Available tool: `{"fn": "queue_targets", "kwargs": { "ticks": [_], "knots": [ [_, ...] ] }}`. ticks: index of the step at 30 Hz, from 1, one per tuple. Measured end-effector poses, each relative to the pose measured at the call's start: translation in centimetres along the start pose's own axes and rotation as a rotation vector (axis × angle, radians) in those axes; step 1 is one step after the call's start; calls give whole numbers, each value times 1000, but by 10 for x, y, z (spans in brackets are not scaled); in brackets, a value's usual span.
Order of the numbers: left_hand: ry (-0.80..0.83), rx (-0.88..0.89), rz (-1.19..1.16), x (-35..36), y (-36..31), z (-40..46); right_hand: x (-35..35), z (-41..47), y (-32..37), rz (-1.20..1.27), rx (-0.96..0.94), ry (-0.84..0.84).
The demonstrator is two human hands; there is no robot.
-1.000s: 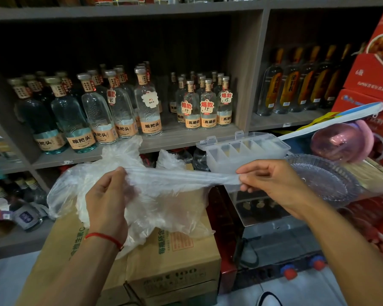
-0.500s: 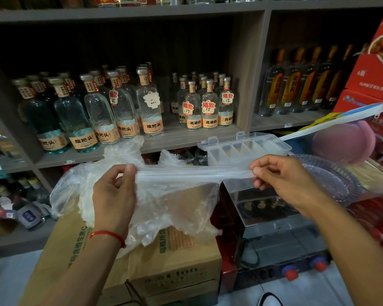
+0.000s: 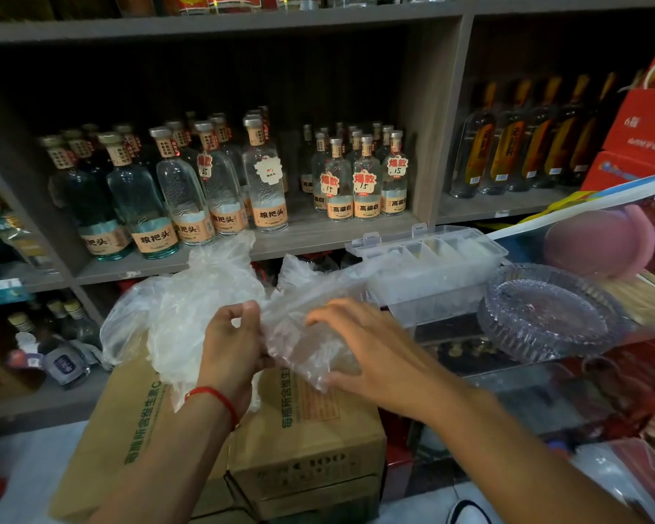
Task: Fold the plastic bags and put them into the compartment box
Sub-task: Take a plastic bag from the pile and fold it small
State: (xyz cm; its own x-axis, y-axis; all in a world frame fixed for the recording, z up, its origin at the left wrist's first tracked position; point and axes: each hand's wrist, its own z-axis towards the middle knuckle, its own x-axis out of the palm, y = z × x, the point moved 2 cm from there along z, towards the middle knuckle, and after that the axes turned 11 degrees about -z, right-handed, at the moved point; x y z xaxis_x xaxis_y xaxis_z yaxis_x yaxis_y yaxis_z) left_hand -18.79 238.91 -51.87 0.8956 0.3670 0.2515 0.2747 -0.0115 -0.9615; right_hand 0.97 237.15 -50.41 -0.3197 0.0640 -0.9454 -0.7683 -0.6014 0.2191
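A clear plastic bag (image 3: pixel 303 334) is bunched between both hands over a cardboard carton (image 3: pixel 311 440). My left hand (image 3: pixel 231 346) pinches the bag's left end between thumb and fingers. My right hand (image 3: pixel 371 349) grips the bag's right part, with film draped over its fingers. More crumpled clear bags (image 3: pixel 190 304) lie heaped on the carton behind my left hand. The clear compartment box (image 3: pixel 432 262) stands open to the right, just beyond the hands, on a glass counter.
Shelves of glass bottles (image 3: pixel 220 191) fill the background. A ridged glass dish (image 3: pixel 549 312) sits right of the box on the glass counter (image 3: pixel 545 387), with a pink round object (image 3: pixel 602 243) and red boxes (image 3: pixel 639 138) further right.
The bag was stretched taut between my hands; my right hand has moved left toward my left, bringing the bag's ends together into a loose bundle.
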Motion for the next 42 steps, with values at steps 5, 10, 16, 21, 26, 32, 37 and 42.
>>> {"fn": "queue_targets", "kwargs": {
  "ticks": [5, 10, 16, 21, 26, 32, 37, 42],
  "knots": [
    [64, 145, 502, -10, -11, -8, 21, 19, -19, 74, 91, -35],
    [614, 1021, 1040, 1, -36, -35, 8, 24, -32, 327, 173, -57],
    [712, 1163, 1078, 13, -29, -39, -13, 21, -35, 619, 183, 25],
    [414, 735, 630, 1, -22, -30, -28, 3, -57, 715, 324, -47],
    [247, 481, 389, -9, -20, -26, -48, -24, -71, 928, 369, -87],
    [230, 438, 318, -6, -22, -25, -60, -44, -62, 964, 219, -161],
    [245, 354, 230, -4, -22, -27, -57, -41, -64, 885, 348, -434],
    [251, 79, -51, -13, -17, -19, -57, -45, -82, 874, 456, -424]
  ]
}}
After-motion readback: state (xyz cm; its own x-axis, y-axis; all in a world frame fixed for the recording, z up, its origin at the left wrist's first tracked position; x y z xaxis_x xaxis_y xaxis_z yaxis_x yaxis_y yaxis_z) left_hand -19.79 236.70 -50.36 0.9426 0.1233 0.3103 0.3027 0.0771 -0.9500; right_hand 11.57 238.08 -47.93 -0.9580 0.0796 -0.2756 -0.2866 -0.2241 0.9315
